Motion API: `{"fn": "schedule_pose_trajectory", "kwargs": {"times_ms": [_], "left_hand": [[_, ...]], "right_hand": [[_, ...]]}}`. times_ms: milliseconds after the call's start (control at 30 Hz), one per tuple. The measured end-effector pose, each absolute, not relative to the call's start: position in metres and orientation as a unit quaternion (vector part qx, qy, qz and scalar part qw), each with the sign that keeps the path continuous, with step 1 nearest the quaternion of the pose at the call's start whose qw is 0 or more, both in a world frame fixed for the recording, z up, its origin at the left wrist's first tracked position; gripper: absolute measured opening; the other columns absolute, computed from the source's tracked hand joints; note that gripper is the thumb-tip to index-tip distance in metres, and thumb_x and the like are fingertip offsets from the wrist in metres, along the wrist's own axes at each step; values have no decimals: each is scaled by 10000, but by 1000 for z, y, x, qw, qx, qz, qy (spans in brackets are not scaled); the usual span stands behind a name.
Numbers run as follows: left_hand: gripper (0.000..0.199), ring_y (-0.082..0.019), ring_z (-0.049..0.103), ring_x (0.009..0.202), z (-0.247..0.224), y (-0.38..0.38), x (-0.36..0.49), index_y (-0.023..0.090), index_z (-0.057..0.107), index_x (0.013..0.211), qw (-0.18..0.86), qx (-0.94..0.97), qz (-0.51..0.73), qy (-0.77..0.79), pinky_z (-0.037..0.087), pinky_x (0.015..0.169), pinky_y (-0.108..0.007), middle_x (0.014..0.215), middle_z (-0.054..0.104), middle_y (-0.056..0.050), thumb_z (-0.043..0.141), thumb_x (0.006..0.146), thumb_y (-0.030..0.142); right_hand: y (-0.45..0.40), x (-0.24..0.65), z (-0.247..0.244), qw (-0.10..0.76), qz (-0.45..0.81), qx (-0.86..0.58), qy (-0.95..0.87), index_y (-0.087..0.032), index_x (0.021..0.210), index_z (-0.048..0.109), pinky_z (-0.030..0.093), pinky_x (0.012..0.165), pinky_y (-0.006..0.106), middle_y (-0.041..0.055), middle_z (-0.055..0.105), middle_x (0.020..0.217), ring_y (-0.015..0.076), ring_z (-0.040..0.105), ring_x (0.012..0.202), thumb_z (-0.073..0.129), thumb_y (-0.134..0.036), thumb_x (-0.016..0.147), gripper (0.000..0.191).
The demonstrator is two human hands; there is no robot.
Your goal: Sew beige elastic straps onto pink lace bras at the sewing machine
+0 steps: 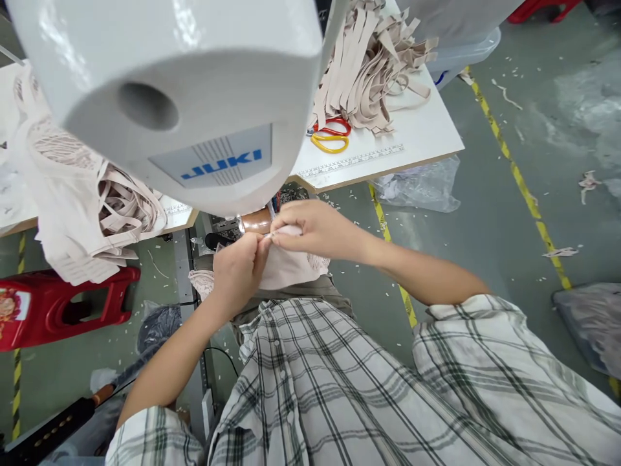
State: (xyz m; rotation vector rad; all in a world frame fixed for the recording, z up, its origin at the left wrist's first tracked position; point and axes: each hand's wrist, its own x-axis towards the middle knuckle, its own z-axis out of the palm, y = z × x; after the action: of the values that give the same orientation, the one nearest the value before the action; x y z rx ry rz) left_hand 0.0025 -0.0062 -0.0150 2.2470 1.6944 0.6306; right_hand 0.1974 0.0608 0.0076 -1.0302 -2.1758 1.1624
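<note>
Both hands meet in front of the sewing machine [194, 97], pinching the edge of a pale pink garment [284, 268] with lace at its sides. My left hand [239, 270] is closed on the fabric edge, thumb and fingers pressed together. Close against it, my right hand [315, 230] grips the same edge, with a bit of folded pale cloth between its fingers. The rest of the garment hangs down over my lap. Whatever lies under the machine head is mostly hidden from this angle.
Beige fabric strips [359, 71] are piled on the right table part, near red-and-yellow-handled scissors [330, 134] and a printed ruler [354, 162]. More pale garments [72, 194] drape over the left table edge. A red stool [63, 304] stands at left; a plastic bag [420, 184] hangs below the right table.
</note>
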Motion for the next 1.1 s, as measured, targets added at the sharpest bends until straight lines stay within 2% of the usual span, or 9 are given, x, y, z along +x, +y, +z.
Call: {"fn": "schedule_pose_trajectory", "kwargs": {"times_ms": [100,200,433,600,700,767,833,967,1100], "left_hand": [[339,-145,510,533,-23,1,-11,223,674,928,81,764,214,603,248,530,-273,611,583,9,440,1016,451],[266,-148,513,535,-33,6,-30,277,730,1052,26,819,212,532,257,529,-282,609,589,-2,476,994,335],[383,-145,556,592,-40,13,-50,306,712,1216,-3,860,192,473,307,530,-274,720,658,-33,518,910,181],[413,-148,475,515,-29,9,-43,294,693,1248,-16,862,156,482,204,489,-277,577,515,0,502,901,178],[429,-152,454,487,-20,2,-35,253,654,1298,9,849,121,514,163,479,-281,576,520,-4,480,909,201],[431,-154,452,476,-14,-1,-30,235,626,1318,22,843,101,528,144,473,-284,591,551,-7,463,919,209],[414,-151,460,472,-10,-1,-29,231,618,1305,19,843,93,530,127,466,-286,596,573,-2,460,924,200],[427,-138,467,484,-10,15,-46,241,618,1287,-23,888,100,448,127,464,-288,585,557,11,457,908,127],[543,-130,419,463,-14,36,-68,276,622,1299,-71,936,58,340,126,478,-305,556,506,23,401,874,21]], "right_hand": [[82,186,16,175,412,-385,-807,-166,715,704,326,612,258,-4,662,734,106,541,680,607,-230,821,157],[91,179,22,141,387,-382,-827,-155,623,652,269,577,275,-4,614,655,94,469,613,566,-200,799,201],[88,175,28,118,354,-387,-843,-162,577,585,215,565,290,-24,407,522,86,307,546,520,-145,790,223],[88,177,26,118,353,-386,-844,-159,695,655,312,609,291,10,516,593,126,431,610,522,-180,836,195],[79,181,12,163,302,-383,-858,-177,935,710,408,741,321,67,650,849,191,551,804,514,-268,919,217],[68,184,-3,222,217,-382,-870,-216,1078,698,429,876,378,94,648,1073,235,558,984,521,-333,953,247],[57,186,-20,286,123,-376,-873,-270,1140,686,407,979,428,87,608,1179,254,524,1099,548,-354,957,245],[47,184,-41,362,30,-381,-850,-307,1114,705,419,975,425,58,611,1036,228,533,1030,590,-270,935,216],[41,179,-49,359,80,-406,-837,-284,1111,703,465,808,352,38,608,881,183,561,861,553,-242,955,220]]}}
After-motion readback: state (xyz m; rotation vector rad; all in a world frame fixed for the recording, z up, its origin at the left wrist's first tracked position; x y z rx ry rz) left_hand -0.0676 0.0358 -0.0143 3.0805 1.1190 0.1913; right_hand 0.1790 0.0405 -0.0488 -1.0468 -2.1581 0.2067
